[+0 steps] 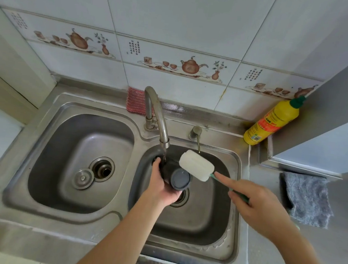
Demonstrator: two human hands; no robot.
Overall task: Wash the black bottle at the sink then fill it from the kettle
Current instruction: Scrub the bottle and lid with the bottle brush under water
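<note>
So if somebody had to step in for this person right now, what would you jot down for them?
Left hand: grips the black bottle, tilted over the right basin, mouth up under the tap.
Right hand: holds the green handle of the sponge brush, forefinger stretched along it; the white sponge head is beside the bottle, outside it.
Done: bottle is at the sink with the brush ready. Whether water is running is hard to tell.
Left: scrub inside, rinse, then fill from the kettle, which is not in view.
Nearby: yellow detergent bottle in the corner, grey cloth on the counter.
</note>
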